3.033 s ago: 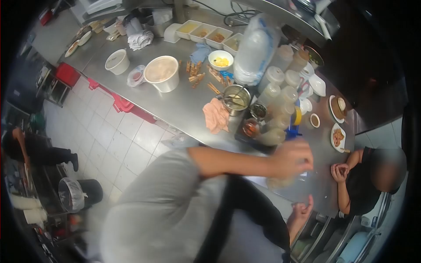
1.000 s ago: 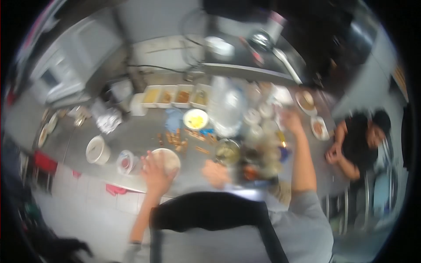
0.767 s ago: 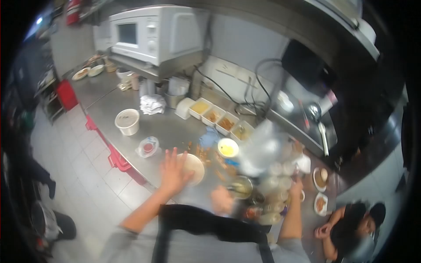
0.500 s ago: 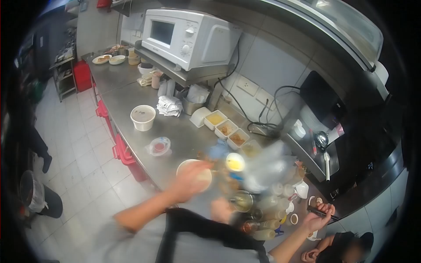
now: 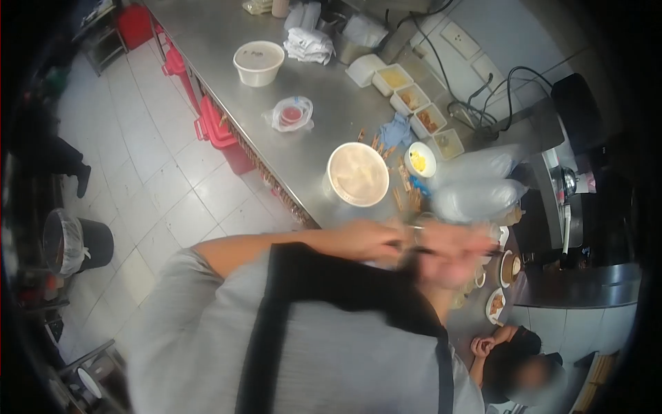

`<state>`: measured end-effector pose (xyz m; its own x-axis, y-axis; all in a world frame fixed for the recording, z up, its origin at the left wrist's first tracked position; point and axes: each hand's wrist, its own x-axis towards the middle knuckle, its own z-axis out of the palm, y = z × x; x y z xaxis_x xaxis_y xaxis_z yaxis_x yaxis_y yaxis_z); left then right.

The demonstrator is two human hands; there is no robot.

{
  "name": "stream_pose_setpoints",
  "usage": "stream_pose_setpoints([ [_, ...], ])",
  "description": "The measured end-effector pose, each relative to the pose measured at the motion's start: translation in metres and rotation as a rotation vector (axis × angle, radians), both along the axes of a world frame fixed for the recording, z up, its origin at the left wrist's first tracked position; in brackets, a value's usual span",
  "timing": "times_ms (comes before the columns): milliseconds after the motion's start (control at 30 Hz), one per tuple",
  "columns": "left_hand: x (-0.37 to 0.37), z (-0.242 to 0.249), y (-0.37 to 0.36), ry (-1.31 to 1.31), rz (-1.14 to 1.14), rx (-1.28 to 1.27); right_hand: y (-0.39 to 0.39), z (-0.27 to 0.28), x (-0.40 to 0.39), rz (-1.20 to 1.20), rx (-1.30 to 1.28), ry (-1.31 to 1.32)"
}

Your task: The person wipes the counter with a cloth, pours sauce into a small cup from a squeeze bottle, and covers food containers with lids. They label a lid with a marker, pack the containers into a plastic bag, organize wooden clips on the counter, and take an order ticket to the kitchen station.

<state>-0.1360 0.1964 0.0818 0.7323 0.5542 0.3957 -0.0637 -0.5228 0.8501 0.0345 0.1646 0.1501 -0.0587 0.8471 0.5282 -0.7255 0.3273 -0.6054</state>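
My left hand [image 5: 376, 241] is closed, its fingertips close to my right hand [image 5: 452, 254]; what it holds, if anything, is hidden. My right hand is blurred, palm up with fingers curled around a thin black pen-like object [image 5: 494, 250], of which little shows. Just beyond the hands stands a round tub [image 5: 358, 174] with a pale lid or contents. Beside it are a small white bowl [image 5: 420, 160] with yellow food, clothespins [image 5: 378, 143] and a blue cloth [image 5: 396, 131].
On the steel counter [image 5: 207, 41] are another lidded tub [image 5: 258, 63], a bagged red cup [image 5: 291, 114] and several food containers [image 5: 412, 99]. Clear plastic bags [image 5: 476, 196] lie to the right. A seated person [image 5: 507, 359] is at lower right. Red bins [image 5: 221, 131] stand under the counter.
The view has tilted down and turned. My left hand has left the round tub, and my right hand has come in from the right, so both are now close together near my chest.
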Motion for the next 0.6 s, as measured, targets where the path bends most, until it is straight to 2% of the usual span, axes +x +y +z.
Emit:
stream_pose_setpoints([
  [33, -0.013, -0.006, 0.004, 0.049, -0.072, -0.092, 0.002, 0.017, 0.008, 0.044, 0.108, -0.004],
  [67, -0.025, -0.010, 0.007, 0.100, -0.148, -0.182, 0.009, 0.041, 0.009, -0.016, 0.250, -0.135],
  [100, -0.035, -0.009, 0.010, 0.120, -0.165, -0.226, 0.019, 0.050, 0.000, -0.110, 0.254, -0.204],
  [133, -0.041, -0.014, 0.012, 0.131, -0.075, -0.134, 0.032, 0.053, -0.009, -0.202, 0.260, -0.275],
  [200, -0.048, -0.026, 0.016, 0.146, 0.102, 0.048, 0.061, 0.022, -0.016, -0.022, -0.043, -0.315],
  [267, -0.051, -0.039, 0.025, 0.202, 0.167, 0.265, 0.097, -0.038, -0.022, -0.121, -0.189, -0.518],
  [300, -0.052, -0.047, 0.026, 0.199, 0.215, 0.352, 0.108, -0.066, -0.030, -0.195, -0.350, -0.556],
  [333, -0.053, -0.052, 0.028, 0.196, 0.266, 0.440, 0.111, -0.078, -0.044, -0.329, -0.426, -0.701],
  [367, -0.054, -0.053, 0.028, 0.210, 0.253, 0.427, 0.112, -0.085, -0.057, -0.355, -0.491, -0.644],
  [467, -0.056, -0.052, 0.029, 0.229, 0.228, 0.410, 0.119, -0.116, -0.053, -0.391, -0.286, -0.711],
  [600, -0.058, -0.054, 0.030, 0.211, 0.225, 0.428, 0.121, -0.122, -0.056, -0.470, -0.241, -0.813],
])
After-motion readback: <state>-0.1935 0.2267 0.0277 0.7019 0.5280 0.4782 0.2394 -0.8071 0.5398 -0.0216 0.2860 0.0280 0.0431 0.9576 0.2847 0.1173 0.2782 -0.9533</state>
